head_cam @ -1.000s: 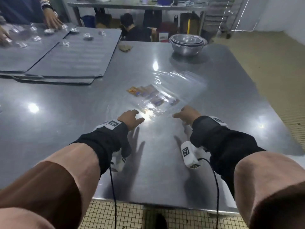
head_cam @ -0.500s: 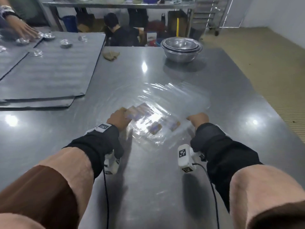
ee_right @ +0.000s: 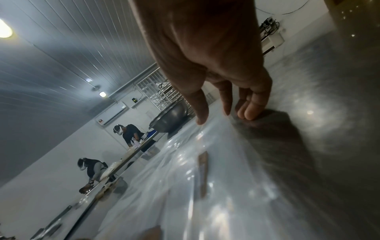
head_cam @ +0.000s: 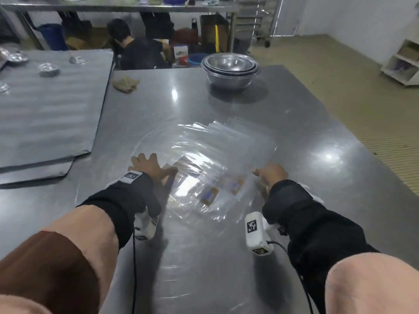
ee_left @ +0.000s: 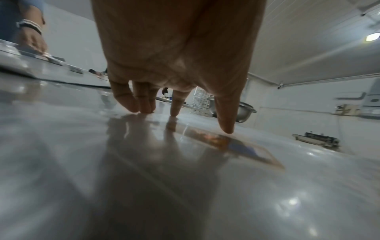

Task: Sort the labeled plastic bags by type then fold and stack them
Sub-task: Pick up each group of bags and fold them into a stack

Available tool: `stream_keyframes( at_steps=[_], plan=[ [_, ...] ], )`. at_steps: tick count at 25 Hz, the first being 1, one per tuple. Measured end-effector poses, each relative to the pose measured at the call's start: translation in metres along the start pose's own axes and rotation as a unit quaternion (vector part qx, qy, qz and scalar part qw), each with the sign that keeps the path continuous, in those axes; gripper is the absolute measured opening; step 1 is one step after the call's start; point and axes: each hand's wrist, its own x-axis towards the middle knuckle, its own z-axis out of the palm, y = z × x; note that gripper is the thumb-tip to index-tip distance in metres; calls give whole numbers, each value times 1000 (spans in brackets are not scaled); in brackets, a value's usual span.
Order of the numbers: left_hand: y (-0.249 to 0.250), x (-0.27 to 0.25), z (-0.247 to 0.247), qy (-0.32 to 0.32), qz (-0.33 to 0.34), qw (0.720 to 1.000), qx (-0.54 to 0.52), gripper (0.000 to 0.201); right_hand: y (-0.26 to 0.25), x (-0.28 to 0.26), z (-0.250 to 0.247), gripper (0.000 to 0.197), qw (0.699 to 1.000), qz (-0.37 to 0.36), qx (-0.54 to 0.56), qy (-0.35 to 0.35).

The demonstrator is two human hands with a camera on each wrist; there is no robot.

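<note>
Clear plastic bags (head_cam: 217, 164) lay fanned mid-frame on the steel tabletop (head_cam: 340, 177), left hand (head_cam: 150, 168) spread flat on their left edge, right hand (head_cam: 271, 174) loosely open, fingertips at the right edge; best to press lightly and slide the slippery layers apart by label.

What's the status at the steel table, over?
Left hand flat, fingers spread on the clear labeled plastic bags. Right hand open at their right edge. Bags fanned, unfolded. Stacked steel bowls well clear.
</note>
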Motion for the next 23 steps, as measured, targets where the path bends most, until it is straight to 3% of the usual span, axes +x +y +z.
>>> stream_keyframes(
  at_steps=[4,6,7,9,11,13,15,17,19,23],
  plan=[
    [8,1,-3,-37,66,996,-47,66,-14,-9,3,35,992,-21,112,-49],
    [5,4,-8,-49,70,991,-105,76,-19,-13,6,12,978,16,188,-88],
    [3,4,-10,-39,59,991,-114,78,-22,-15,6,10,968,41,229,-91],
    [2,0,-13,-26,46,995,-85,70,-26,-20,10,23,954,70,281,-78],
    [5,-3,-12,-51,77,993,-72,51,-32,-25,19,7,943,70,314,-80],
    [10,-6,-10,-90,111,981,-129,37,-39,-35,26,29,933,55,337,-113],
    [12,-5,-11,-90,103,973,-185,51,-44,-42,32,46,934,38,338,-111],
    [12,-5,-11,-67,79,975,-198,60,-46,-42,32,50,936,30,342,-79],
    [15,-8,-11,-90,90,971,-204,60,-45,-42,30,43,929,39,358,-89],
    [10,-16,-11,-119,112,961,-223,58,-45,-54,23,13,904,90,375,-183]
  ],
)
